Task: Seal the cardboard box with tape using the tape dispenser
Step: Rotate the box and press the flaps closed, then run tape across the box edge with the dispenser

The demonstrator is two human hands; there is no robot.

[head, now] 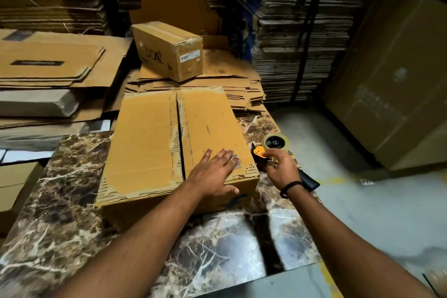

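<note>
Head view, looking down on a packing station. Tall stacks of flattened brown corrugated cardboard sheets (297, 31) fill the background behind the box described below, and more loose sheets lie to its left. The dark brown marble-patterned counter (60, 201), veined in white, carries that box and extends from its left side to the near edge of the view. A large brown carton under clear wrap (391, 80) stands on the grey floor (338, 152), well to the right of the box.

The task's thing, a long rectangular tan cardboard box (145, 143), sits on the counter at centre. Its two top flaps are folded shut, and a dark seam runs lengthwise between them. The outer paper is torn away along the flap edges, exposing the corrugation. A smaller brown cardboard box printed with dark lettering and a white label (167, 48) rests on flat sheets just behind the box.

The left hand (215, 172) lies flat on the box's right flap near its near right corner, fingers straight and spread, thumb at the near edge. The right hand (281, 169) curls its fingers round the orange and black tape dispenser with its roll of clear tape (275, 142), just beside the box's right side. The dispenser's black handle projects behind the wrist, which wears a thin black wristband (291, 187).
</note>
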